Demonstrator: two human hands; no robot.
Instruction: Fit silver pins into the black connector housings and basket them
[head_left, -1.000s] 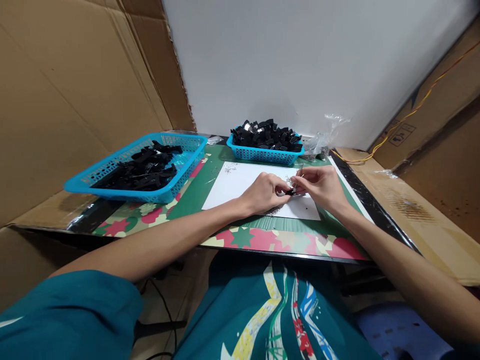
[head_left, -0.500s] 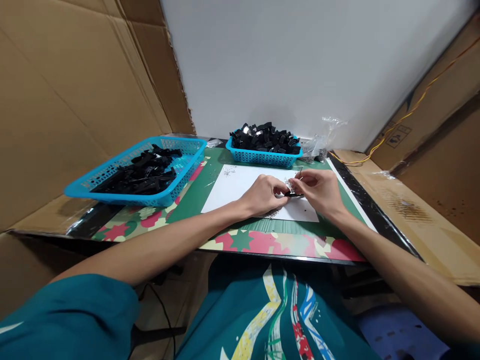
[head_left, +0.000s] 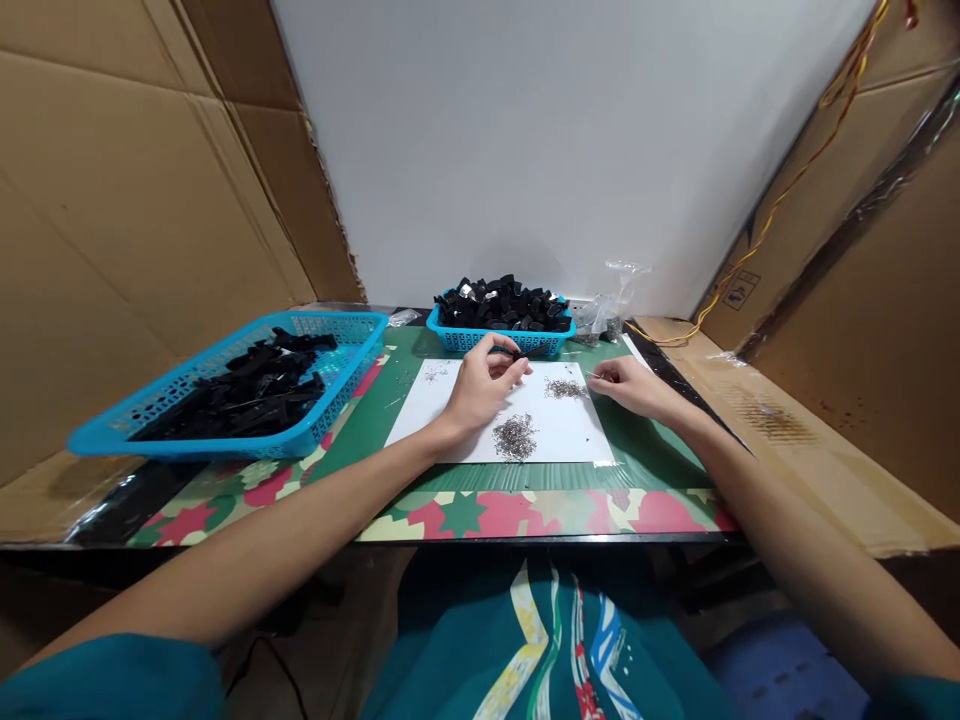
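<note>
My left hand [head_left: 484,388] is closed, pinching a small black piece [head_left: 535,351] above the white sheet [head_left: 465,405]. My right hand [head_left: 630,386] rests at the sheet's right edge, its fingers closed around a thin metal tool [head_left: 595,376] that is mostly hidden. Just left of its fingertips lies a small heap of tiny metal parts [head_left: 564,388]. A larger heap of the same sort of parts [head_left: 514,437] sits nearer me, and a few more scattered bits [head_left: 435,372] lie at the sheet's far left corner.
A wide blue basket [head_left: 330,425] with long black pieces stands at left. Behind the sheet, a smaller blue basket [head_left: 487,343] is heaped with black pieces, beside clear plastic bags [head_left: 604,318]. Cardboard walls [head_left: 840,330] flank the table, and a yellow cord [head_left: 772,220] hangs at right.
My hands have moved apart: the left went left and away from me with the black piece, the right drew off to the sheet's right edge. The heaps between them now show. The view has shifted.
</note>
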